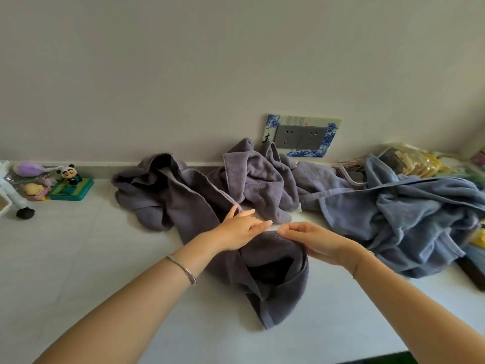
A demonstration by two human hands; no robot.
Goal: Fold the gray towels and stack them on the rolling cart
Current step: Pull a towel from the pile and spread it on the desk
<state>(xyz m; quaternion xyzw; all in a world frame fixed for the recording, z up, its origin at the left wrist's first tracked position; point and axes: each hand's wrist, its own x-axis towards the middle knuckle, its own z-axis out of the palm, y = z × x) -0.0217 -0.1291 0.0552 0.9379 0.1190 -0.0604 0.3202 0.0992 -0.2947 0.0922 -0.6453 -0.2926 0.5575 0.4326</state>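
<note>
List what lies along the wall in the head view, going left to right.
Panda figurine on its green case → dark gray towel → lighter gray towel below the wall socket → blue-gray towel → yellow packets.

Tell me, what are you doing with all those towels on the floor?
A person is sorting crumpled towels on a white tiled floor. The left hand rests on a dark gray towel, and the right hand pinches its edge. A lighter gray towel and a blue-gray towel lie unfolded behind. Nothing is folded yet.
</note>
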